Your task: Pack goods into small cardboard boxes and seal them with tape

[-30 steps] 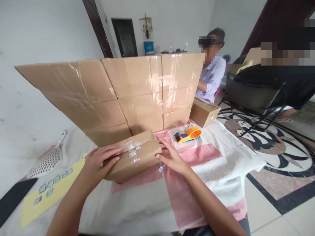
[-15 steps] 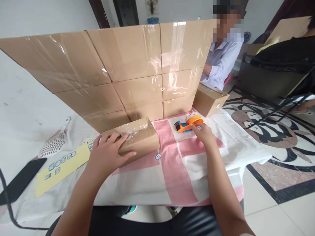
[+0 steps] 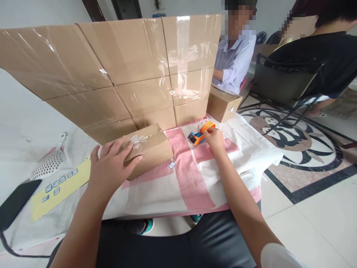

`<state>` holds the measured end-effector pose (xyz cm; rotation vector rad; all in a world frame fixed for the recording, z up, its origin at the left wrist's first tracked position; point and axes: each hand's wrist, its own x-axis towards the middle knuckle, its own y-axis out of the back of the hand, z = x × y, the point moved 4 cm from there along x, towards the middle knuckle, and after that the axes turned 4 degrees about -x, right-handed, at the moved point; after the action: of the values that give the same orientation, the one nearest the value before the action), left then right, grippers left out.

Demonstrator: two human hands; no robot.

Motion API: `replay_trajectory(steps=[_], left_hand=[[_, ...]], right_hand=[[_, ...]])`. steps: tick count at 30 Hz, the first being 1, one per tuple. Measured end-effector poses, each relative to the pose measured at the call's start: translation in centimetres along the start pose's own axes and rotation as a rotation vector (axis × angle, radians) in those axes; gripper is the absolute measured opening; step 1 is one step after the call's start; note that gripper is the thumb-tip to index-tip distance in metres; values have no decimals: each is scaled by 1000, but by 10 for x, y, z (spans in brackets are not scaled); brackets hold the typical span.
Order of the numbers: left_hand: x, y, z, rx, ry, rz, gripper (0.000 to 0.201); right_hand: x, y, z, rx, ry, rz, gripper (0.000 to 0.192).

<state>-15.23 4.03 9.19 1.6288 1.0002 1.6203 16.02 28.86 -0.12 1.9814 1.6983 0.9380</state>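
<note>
My left hand [image 3: 111,162] lies over the left end of a small cardboard box [image 3: 153,152], fingers spread on its top and the thumb along the near side. Crumpled clear tape [image 3: 138,140] shows on the box's top. Farther right, my right hand [image 3: 214,139] has its fingers closed around the orange part of a tape dispenser [image 3: 196,138], which is orange and blue and rests at the cloth. The fingertips there are partly hidden. A small white sticker with a blue edge [image 3: 171,165] lies on the cloth just in front of the box.
Behind the box stands a tall wall of taped cardboard boxes [image 3: 145,56]. Another box [image 3: 223,104] sits at the table's far right corner. On the left are a yellow sticker sheet [image 3: 64,186], a white slotted skimmer [image 3: 48,163] and a black flat object [image 3: 18,204]. Two people sit beyond.
The whole view has shifted, so things appear farther left and higher. My right hand's fingers have closed more around the tape dispenser. My left hand stays on the box.
</note>
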Motion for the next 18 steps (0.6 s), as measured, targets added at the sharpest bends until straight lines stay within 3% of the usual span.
replay_trajectory(steps=[5,8,10,13,15,18], left_hand=[[0,-15,-5,34,36,-40,57],[1,-18,10,-56,35,32,55],[-1,-18,34,-232,-10,92,44],[-6,-26,76,-678,16,30,43],[-10,-34,96,-957,114,-53,47],[-13,-40,108,-1166,220,-152,32]], right_hand=[[-26,8,-18,143,201,18,19],[-50,24,-40,228,429,144,21],[-71,36,-58,318,656,248,21],[-103,47,-79,408,933,310,13],[-121,50,-89,416,1052,308,10],[-137,49,-96,407,1122,278,10]])
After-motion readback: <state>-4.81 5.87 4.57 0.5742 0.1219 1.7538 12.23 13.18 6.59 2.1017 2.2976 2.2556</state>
